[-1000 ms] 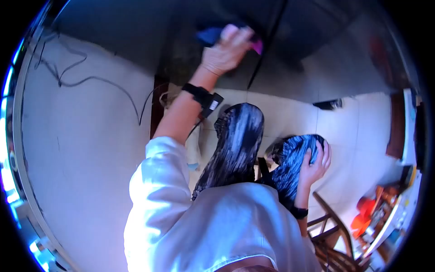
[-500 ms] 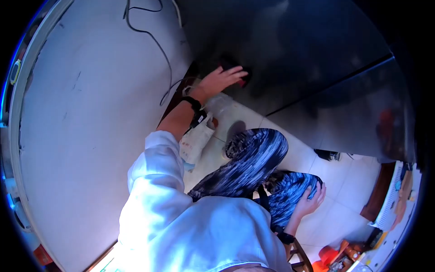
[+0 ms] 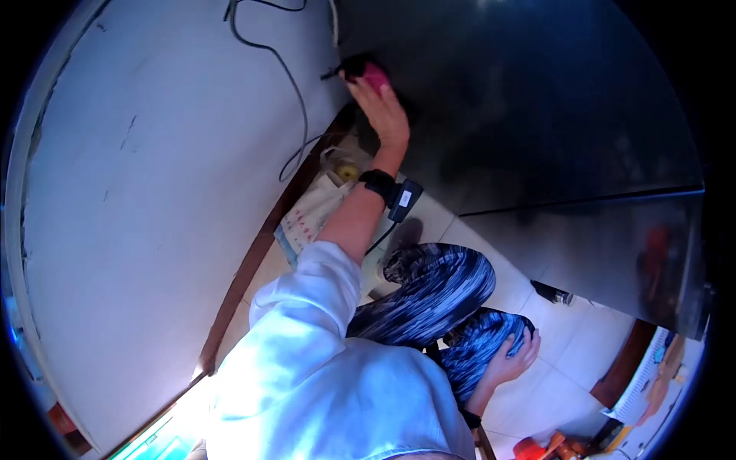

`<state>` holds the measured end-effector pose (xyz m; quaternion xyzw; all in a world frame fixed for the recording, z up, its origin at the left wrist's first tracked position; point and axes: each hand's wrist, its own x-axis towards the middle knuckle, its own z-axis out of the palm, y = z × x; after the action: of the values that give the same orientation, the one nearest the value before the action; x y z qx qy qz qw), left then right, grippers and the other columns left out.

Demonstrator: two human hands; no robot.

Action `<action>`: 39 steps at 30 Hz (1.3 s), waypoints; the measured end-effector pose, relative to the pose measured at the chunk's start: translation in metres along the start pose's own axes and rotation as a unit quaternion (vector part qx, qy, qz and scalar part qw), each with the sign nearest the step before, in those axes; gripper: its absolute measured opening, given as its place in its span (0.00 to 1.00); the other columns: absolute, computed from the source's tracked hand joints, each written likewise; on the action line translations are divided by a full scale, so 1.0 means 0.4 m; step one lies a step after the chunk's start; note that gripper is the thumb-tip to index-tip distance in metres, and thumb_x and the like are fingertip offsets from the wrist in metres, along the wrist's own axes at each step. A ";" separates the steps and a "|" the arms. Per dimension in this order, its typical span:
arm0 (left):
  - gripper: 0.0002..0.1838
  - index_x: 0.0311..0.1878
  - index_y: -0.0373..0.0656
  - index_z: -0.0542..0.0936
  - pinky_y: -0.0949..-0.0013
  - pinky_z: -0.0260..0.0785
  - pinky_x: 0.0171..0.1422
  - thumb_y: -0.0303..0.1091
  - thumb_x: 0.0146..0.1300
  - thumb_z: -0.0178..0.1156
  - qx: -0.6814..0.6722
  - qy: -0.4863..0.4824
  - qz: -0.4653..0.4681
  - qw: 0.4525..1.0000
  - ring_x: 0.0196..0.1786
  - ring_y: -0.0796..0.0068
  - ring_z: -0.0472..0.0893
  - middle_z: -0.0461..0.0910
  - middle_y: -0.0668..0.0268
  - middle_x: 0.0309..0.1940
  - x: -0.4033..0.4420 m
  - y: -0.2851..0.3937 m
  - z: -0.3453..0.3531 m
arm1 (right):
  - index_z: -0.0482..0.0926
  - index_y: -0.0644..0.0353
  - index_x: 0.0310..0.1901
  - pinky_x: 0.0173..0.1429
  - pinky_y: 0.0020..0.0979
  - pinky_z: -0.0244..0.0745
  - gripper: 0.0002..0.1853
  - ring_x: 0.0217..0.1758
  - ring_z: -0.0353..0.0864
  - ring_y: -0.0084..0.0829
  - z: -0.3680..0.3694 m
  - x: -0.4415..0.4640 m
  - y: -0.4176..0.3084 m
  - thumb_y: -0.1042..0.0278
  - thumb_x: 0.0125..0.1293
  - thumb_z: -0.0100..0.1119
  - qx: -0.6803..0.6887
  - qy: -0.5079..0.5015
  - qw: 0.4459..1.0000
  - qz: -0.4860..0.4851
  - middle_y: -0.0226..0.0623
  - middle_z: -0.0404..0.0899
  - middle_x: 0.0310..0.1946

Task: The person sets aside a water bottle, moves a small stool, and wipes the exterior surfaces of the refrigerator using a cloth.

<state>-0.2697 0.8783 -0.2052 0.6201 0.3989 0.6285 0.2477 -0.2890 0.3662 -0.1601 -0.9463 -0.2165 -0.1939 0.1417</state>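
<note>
My left hand (image 3: pixel 383 115) reaches up along a dark glossy panel (image 3: pixel 529 115), its fingers closed on a small pink-and-black object (image 3: pixel 369 74). The object lies at or very near the panel's surface; its exact kind is unclear. A black strap with a small box (image 3: pixel 405 201) and a short cable sits on that wrist. My right hand (image 3: pixel 517 359) rests on my patterned trouser knee (image 3: pixel 491 337), fingers laid out over it and holding nothing.
A white wall (image 3: pixel 169 169) with a hanging grey cable (image 3: pixel 295 84) rises on the left. A pale printed bag (image 3: pixel 310 215) stands by the dark skirting. At the right are a black cylindrical item (image 3: pixel 552 293), a white basket (image 3: pixel 642 383) and orange-red items (image 3: pixel 529 448).
My left hand and the pink-and-black object have moved up and left across the dark panel. The view has shifted a little. My right hand stays on the knee.
</note>
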 end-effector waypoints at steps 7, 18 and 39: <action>0.41 0.77 0.42 0.49 0.59 0.45 0.79 0.61 0.73 0.42 -0.138 -0.018 -0.407 0.903 0.77 0.49 0.50 0.46 0.48 0.77 -0.210 -0.258 0.043 | 0.79 0.60 0.51 0.69 0.47 0.62 0.15 0.65 0.69 0.49 -0.005 0.008 -0.031 0.67 0.64 0.57 0.008 -0.001 1.000 -0.011 0.43 0.74 0.60; 0.39 0.77 0.41 0.46 0.66 0.39 0.79 0.58 0.74 0.40 -0.307 -0.111 -0.410 0.852 0.81 0.63 0.40 0.35 0.57 0.79 -0.036 0.176 -0.040 | 0.78 0.59 0.52 0.70 0.46 0.59 0.17 0.67 0.67 0.47 -0.026 0.021 -0.100 0.68 0.61 0.60 0.022 -0.022 0.999 -0.023 0.44 0.73 0.61; 0.23 0.60 0.58 0.78 0.57 0.62 0.61 0.37 0.58 0.56 0.112 -0.427 0.560 0.701 0.76 0.73 0.56 0.62 0.81 0.71 -0.250 -0.039 -0.057 | 0.79 0.60 0.49 0.67 0.50 0.62 0.15 0.65 0.68 0.52 -0.044 0.037 -0.185 0.68 0.60 0.60 0.031 -0.032 0.997 -0.064 0.47 0.73 0.59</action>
<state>-0.2840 0.8019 -0.2739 0.9542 -0.1029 0.2699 -0.0777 -0.3166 0.4294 -0.1247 -0.9314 -0.2866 -0.1657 0.1513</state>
